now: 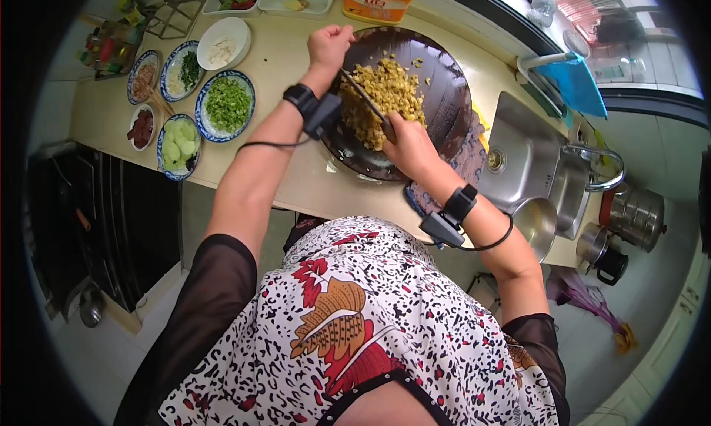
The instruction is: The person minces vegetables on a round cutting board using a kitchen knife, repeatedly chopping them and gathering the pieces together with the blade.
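My right hand [409, 146] is wrapped round the handle of a kitchen knife [363, 96], whose blade shows almost edge-on. The blade stands at the left part of a heap of finely chopped yellow-brown food [389, 93], perhaps pickled vegetable. Under the heap lies a round, dark, wet cutting board [444, 78]. My left hand [329, 50] is closed with curled fingers at the board's upper left edge, beyond the blade's far end. What it holds, if anything, is hidden.
Left on the counter stand plates of chopped greens [228, 106], sliced cucumber [180, 143] and other ingredients, plus a white bowl [224, 44]. A yellow jug [379, 0] stands behind the board. Right are a patterned cloth [463, 163], a sink [518, 141] and a metal bowl [535, 222].
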